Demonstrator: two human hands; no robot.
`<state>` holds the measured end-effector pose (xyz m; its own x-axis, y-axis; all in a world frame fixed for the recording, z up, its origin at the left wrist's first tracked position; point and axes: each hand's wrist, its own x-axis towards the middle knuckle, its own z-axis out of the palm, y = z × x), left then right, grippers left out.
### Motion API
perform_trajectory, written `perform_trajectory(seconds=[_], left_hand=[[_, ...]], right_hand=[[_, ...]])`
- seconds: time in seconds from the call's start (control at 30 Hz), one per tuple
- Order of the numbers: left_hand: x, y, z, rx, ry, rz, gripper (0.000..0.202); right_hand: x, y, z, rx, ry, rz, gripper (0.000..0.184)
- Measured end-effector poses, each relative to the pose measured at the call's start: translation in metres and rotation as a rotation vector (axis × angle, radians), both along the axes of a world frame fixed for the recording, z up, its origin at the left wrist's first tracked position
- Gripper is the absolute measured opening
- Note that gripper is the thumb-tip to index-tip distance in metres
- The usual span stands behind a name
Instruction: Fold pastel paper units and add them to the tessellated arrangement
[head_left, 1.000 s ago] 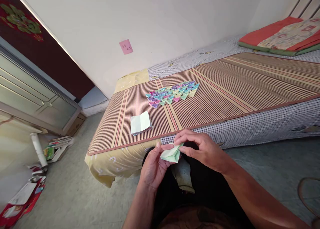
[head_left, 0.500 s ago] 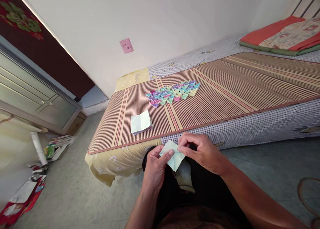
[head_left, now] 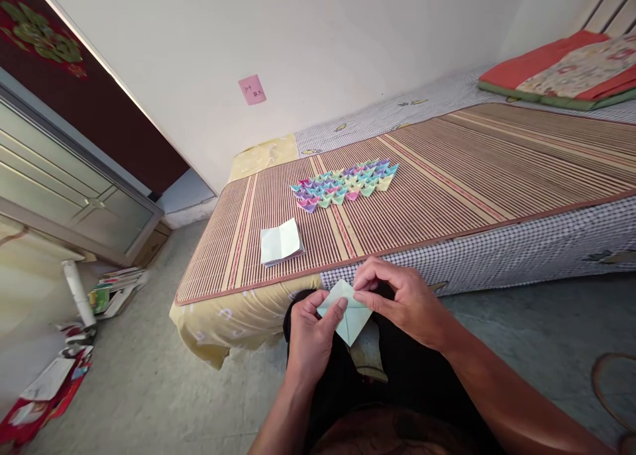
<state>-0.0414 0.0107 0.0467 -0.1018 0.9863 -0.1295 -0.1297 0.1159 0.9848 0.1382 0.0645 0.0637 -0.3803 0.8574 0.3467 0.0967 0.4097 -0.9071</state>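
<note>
A pale green sheet of folding paper (head_left: 352,322), turned like a diamond with crease lines crossing it, is held above my lap. My left hand (head_left: 312,329) grips its left side, the thumb lying flat on top. At the upper right edge, my right hand (head_left: 397,301) pinches the paper between thumb and fingers. On the bed mat, a stack of pale paper sheets (head_left: 281,243) lies near the front edge, its top sheet creased down the middle. Behind that stand rows of small folded paper boats (head_left: 345,185) in several colours.
The bed carries a striped bamboo mat (head_left: 447,170), with a folded orange quilt (head_left: 561,74) at the far right. A pink note (head_left: 252,89) is stuck on the wall. Books (head_left: 116,293) and a red bag (head_left: 50,402) lie on the floor at left.
The paper has shifted slightly down and right and its lower part shows a little larger. Both hands keep their grip on it.
</note>
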Motion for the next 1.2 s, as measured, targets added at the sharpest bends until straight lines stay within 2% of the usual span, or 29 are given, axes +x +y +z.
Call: perform_trajectory(seconds=[0.13,0.37,0.67,0.9,1.2], left_hand=[[0.0008,-0.0002,0.0039,0.026,0.06,-0.007,0.032],[0.0001,-0.0004,0.0019,0.022,0.084,-0.043,0.033],[-0.0001,0.0004,0.0021,-0.009,0.055,0.001,0.034],[-0.0001,0.0,0.0048,0.008,0.093,-0.066,0.033],[-0.0028,-0.0006,0.0056,0.014,0.077,-0.128,0.033]], right_hand=[[-0.0004,0.0001,-0.001,-0.017,0.001,0.001,0.008],[0.0011,0.0008,-0.0041,-0.076,0.005,0.033,0.009],[-0.0008,0.0003,-0.0045,-0.024,-0.022,0.012,0.01],[0.002,0.0015,-0.0087,-0.169,0.029,0.057,0.009],[0.0015,0.0,-0.0075,-0.21,0.054,0.044,0.01]])
